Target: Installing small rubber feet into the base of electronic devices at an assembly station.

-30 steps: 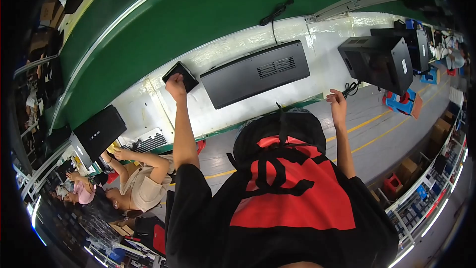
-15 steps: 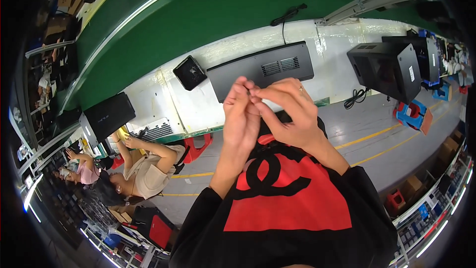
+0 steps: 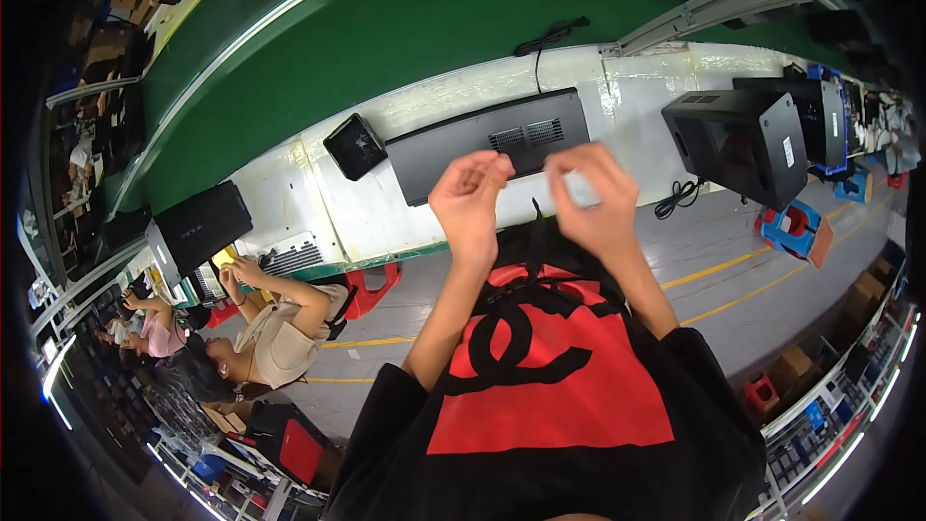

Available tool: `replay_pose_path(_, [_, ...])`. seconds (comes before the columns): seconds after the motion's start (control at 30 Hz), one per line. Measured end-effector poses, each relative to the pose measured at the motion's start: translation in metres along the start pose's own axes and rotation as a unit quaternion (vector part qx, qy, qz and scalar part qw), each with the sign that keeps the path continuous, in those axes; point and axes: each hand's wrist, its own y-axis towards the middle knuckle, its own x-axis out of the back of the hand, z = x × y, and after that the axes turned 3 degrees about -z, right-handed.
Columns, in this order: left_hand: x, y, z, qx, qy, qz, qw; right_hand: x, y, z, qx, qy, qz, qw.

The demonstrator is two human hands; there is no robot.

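Both my hands are raised in front of my chest, apart from each other. My left hand (image 3: 470, 201) has its fingers curled in and the thumb against them; whatever is pinched there, if anything, is too small to make out. My right hand (image 3: 596, 201) is smeared by motion, its thumb and forefinger bent toward each other in a ring, with the tips blurred. Behind the hands a long black computer case (image 3: 444, 150) with two vent grilles lies on the white bench top (image 3: 367, 222). Left of it stands a small black open box (image 3: 355, 147).
A black cable (image 3: 552, 37) runs behind the case onto the green surface (image 3: 405, 29). More dark computer cases (image 3: 743, 145) stand right, by a coiled cable (image 3: 679, 199). A co-worker (image 3: 280, 328) sits left near a keyboard (image 3: 292, 256). Blue and red stools (image 3: 796, 230) stand on the floor.
My hands, fingertips touching half a second ago, have come apart. The right hand has moved to the right, and the left hand's fingers have curled in.
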Motion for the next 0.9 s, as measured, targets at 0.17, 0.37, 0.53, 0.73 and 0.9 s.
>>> replay_pose_path(0.17, [0.043, 0.064, 0.081, -0.009, 0.156, -0.025, 0.987, 0.003, 0.009, -0.136, -0.123, -0.114, 0.007, 0.986])
replay_pose_path(0.37, [0.064, 0.074, 0.105, -0.071, 0.265, -0.026, 0.961, -0.018, 0.018, -0.178, -0.107, -0.110, 0.106, 0.982])
replay_pose_path(0.53, [0.061, 0.073, 0.103, -0.069, 0.259, -0.021, 0.963, -0.016, 0.024, -0.179, -0.119, -0.156, 0.146, 0.970])
replay_pose_path(0.73, [0.065, 0.078, 0.100, -0.069, 0.262, -0.008, 0.963, -0.024, 0.043, -0.192, -0.247, -0.172, 0.213, 0.930])
replay_pose_path(0.9, [0.064, 0.082, 0.104, -0.044, 0.238, -0.002, 0.970, -0.033, 0.066, -0.213, -0.250, -0.178, 0.212, 0.928])
